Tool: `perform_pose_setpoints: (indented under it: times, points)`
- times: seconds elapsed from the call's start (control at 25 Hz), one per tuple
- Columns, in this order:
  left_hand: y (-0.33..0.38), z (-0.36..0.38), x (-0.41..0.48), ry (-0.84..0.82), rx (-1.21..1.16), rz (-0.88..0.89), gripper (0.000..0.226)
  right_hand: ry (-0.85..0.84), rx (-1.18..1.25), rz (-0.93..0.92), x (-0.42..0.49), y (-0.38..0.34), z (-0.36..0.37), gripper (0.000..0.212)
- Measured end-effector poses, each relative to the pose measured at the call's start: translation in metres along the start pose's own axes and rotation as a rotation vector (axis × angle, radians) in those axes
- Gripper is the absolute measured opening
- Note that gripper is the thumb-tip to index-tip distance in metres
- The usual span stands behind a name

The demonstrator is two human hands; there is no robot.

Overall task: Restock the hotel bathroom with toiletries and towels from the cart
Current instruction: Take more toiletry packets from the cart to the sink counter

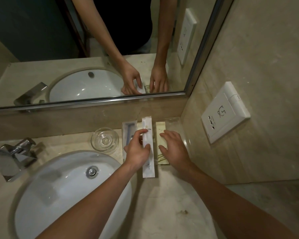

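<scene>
You're at a hotel bathroom vanity: an undermount basin (59, 195), chrome tap (14, 156), wall mirror (41, 40) and sealed toiletry packets (148, 169)

Head view, single: wide-angle, worn on head, faces steeply down onto beige marble tabletop (171, 204) corner, close range; steel-framed wall mirror (93, 49) fills upper frame, reflecting same scene.

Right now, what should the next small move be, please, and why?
Probably set the white packet down in the clear tray beside the cream packet: the left hand pinches it, and the right hand lies flat on the cream packet.
</scene>
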State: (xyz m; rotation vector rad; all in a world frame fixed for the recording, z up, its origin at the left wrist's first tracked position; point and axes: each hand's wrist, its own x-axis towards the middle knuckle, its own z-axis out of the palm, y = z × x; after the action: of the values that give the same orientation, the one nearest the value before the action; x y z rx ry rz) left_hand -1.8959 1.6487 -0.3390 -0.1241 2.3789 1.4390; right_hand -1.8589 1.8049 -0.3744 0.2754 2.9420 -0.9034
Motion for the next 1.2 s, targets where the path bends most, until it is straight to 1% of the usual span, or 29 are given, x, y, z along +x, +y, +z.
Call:
perform_pose_setpoints:
  times: [0.08,0.4,0.68,0.88,0.96,1.08,1.16,1.2]
  points:
    - [0.000,-0.002,-0.001,0.006,0.003,-0.004,0.051,-0.069,-0.042,-0.011,-0.003,0.004,0.002,0.050]
    - [-0.001,-0.001,-0.003,-0.021,-0.005,0.004,0.051,-0.145,-0.065,0.011,0.004,0.001,-0.003,0.051]
    - [-0.005,0.004,-0.002,-0.027,-0.006,0.008,0.051,-0.181,-0.044,0.040,0.011,-0.001,-0.004,0.051]
    - [-0.003,0.003,-0.001,-0.018,0.012,0.024,0.049,-0.189,-0.034,0.029,0.014,-0.001,-0.002,0.052]
    - [-0.002,0.004,-0.001,-0.016,0.004,0.019,0.046,-0.162,0.008,0.020,0.013,-0.003,-0.003,0.050]
    - [0.002,0.006,0.000,-0.030,-0.016,0.039,0.047,-0.017,0.109,0.008,0.008,-0.007,-0.006,0.040]
    - [0.008,0.009,0.001,-0.079,-0.055,0.053,0.048,0.064,0.312,0.094,0.003,-0.014,-0.012,0.034]
    - [0.013,0.011,0.002,-0.102,-0.076,0.051,0.048,0.068,0.442,0.152,0.000,-0.017,-0.015,0.034]
